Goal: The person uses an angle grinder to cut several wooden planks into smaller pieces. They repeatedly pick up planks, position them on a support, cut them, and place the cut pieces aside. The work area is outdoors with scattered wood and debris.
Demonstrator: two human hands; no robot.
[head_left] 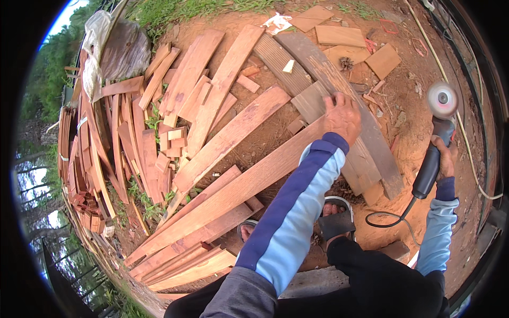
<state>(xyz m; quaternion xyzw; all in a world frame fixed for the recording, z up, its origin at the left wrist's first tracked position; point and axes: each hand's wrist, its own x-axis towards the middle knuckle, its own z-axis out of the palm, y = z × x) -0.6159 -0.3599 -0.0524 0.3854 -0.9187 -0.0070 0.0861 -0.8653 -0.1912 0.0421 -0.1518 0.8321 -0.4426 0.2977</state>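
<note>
My left hand (pixel 342 117) reaches forward, fingers curled round the far end of a long reddish wooden plank (pixel 238 196). This end lies by a short grey-brown board (pixel 312 102), which rests across weathered planks (pixel 344 74). The plank slants toward the lower left, over other boards. Off to the right, my right hand (pixel 446 155) grips an angle grinder (pixel 427 168) by its black body. Its round disc (pixel 442 99) points away from me, held apart from the wood. Whether the disc is spinning cannot be told. The fingers of my left hand are partly hidden.
Several loose planks (pixel 246 132) and offcuts (pixel 175 139) cover the ground at left. Flat board pieces (pixel 339 36) lie at the far right, near a pine cone (pixel 346 63). The grinder's black cord (pixel 383 213) loops beside my foot (pixel 334 208). A pale hose or cable (pixel 460 116) runs along the right.
</note>
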